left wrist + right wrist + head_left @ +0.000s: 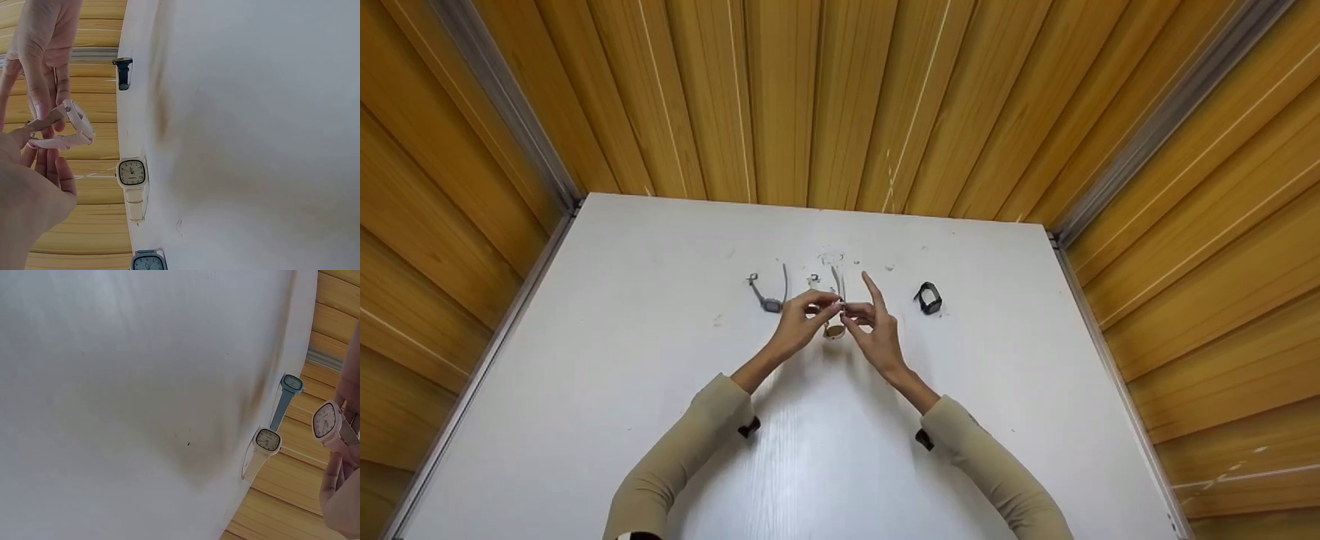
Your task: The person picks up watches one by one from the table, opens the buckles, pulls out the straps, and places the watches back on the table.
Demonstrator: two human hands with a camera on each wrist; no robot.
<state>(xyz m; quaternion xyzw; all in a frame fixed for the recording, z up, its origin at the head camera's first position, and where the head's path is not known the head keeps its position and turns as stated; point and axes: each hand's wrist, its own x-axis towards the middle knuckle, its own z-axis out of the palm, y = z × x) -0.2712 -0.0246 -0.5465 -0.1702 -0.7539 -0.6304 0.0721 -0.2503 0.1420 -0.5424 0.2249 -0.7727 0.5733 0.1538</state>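
Note:
A pink wristwatch [81,121] with a squarish dial [325,421] is held up above the table, its strap bent into a loop. My left hand [799,324] pinches the strap between thumb and fingers. From the other side, my right hand [879,339] pinches the strap too, with its index finger stretched out straight. In the head view the fingers cover the spot where the strap ends come together, so whether they are fastened cannot be told. Just beyond the hands stands a cream wristwatch [132,171], partly hidden by them in the head view.
To the left on the white table [607,315] is a blue-grey watch [771,304] with its strap spread. A black watch [930,298] stands to the right. Wood-patterned walls [780,97] rise behind the far edge and along both sides.

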